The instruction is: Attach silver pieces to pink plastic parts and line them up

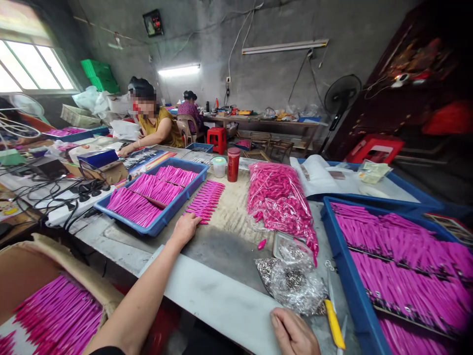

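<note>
My left hand (185, 228) reaches forward and lies flat on the worktable (221, 246), fingertips touching the near end of a neat row of pink pens (206, 199). It holds nothing. My right hand (293, 333) rests near the table's front edge, fingers loosely curled, empty, beside a clear bag of small metal parts (293, 281) and a yellow-handled knife (334, 323). A big clear bag of pink pen pieces (279, 199) lies in the middle. One loose pink piece (262, 243) sits before it.
A blue tray of pink pens (155, 197) stands left, another blue tray (399, 261) right, a cardboard box of pens (55, 315) lower left. A red flask (233, 164) and a small tub (219, 167) stand behind. Two people sit at the far left. Cables (66, 192) cover the left side.
</note>
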